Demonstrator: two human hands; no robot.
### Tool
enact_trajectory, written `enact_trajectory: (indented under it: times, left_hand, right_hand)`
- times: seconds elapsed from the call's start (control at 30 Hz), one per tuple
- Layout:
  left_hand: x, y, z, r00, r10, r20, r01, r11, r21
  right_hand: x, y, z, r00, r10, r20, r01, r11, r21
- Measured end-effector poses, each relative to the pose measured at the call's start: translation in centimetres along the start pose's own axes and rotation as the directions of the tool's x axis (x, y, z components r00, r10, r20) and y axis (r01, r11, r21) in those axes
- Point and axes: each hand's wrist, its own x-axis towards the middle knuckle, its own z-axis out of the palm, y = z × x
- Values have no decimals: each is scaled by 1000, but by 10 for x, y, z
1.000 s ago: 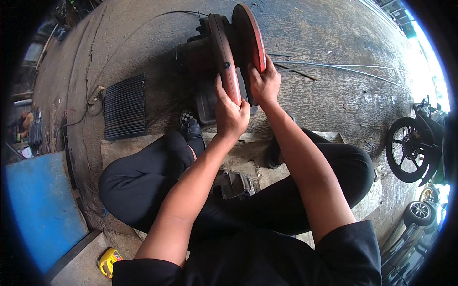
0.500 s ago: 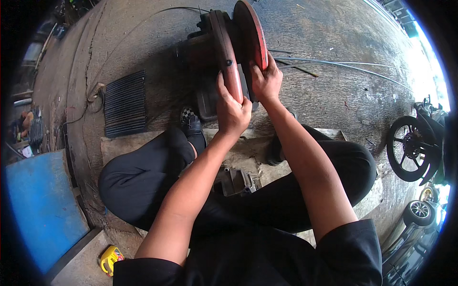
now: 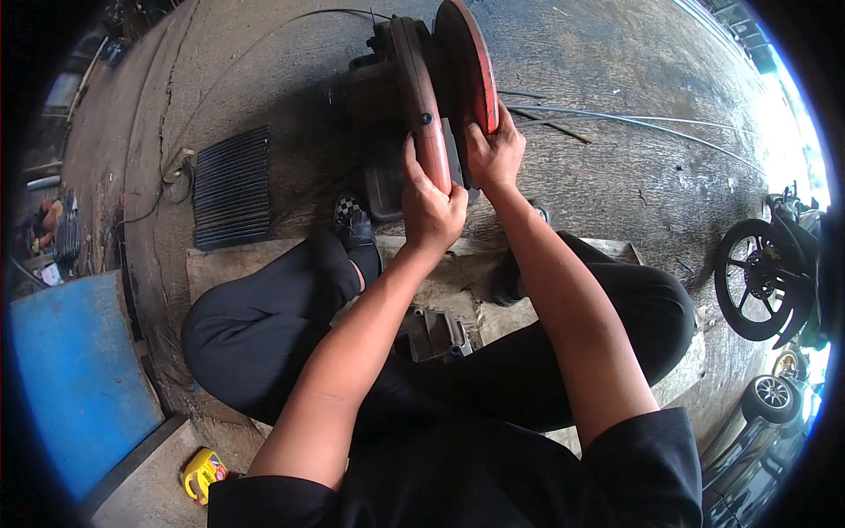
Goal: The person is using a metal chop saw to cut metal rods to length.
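A cut-off saw with a dark motor body (image 3: 374,92) stands on the floor ahead of me. My left hand (image 3: 433,211) is wrapped round the lower end of its long curved red handle (image 3: 431,145). To the right of the handle is the saw's round guard (image 3: 471,53), with a worn red rim. My right hand (image 3: 495,157) grips the bottom of that rim, thumb on the near side; some of its fingers are hidden behind the rim. Below the handle sits the saw's dark base (image 3: 385,189), partly covered by my left hand and forearm.
A black ribbed panel (image 3: 231,189) lies on the left, near a cable. Thin rods (image 3: 634,117) stretch across the floor to the right. Between my legs is a grey metal casting (image 3: 436,334). A blue board (image 3: 79,370), a yellow bottle (image 3: 202,475) and a motorcycle wheel (image 3: 753,277) lie further out.
The view has shifted very slightly. Both hands keep the same hold on the saw's handle and guard rim, and the saw has hardly moved.
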Motion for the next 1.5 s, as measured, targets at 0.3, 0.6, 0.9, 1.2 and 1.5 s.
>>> enact_trajectory:
  times: [0.3, 0.6, 0.9, 1.2, 1.5]
  left_hand:
    - [-3, -2, 2, 996, -82, 19, 83, 996, -45]
    - [-4, -5, 4, 998, -66, 3, 66, 996, -54]
    - [-6, -8, 5, 999, -43, 5, 43, 998, -37]
    - [-5, -6, 5, 999, -42, -10, 42, 999, -28]
    - [-6, -9, 5, 997, 69, -32, -67, 996, 59]
  right_hand:
    - [-1, 7, 3, 998, -58, -39, 56, 998, -42]
    - [-3, 13, 5, 998, -66, -21, 64, 996, -57]
    - [-5, 13, 6, 996, -86, -38, 83, 994, -72]
    - [-4, 13, 6, 994, -103, -43, 99, 992, -82]
    - [-5, 11, 4, 996, -85, -33, 82, 994, -73]
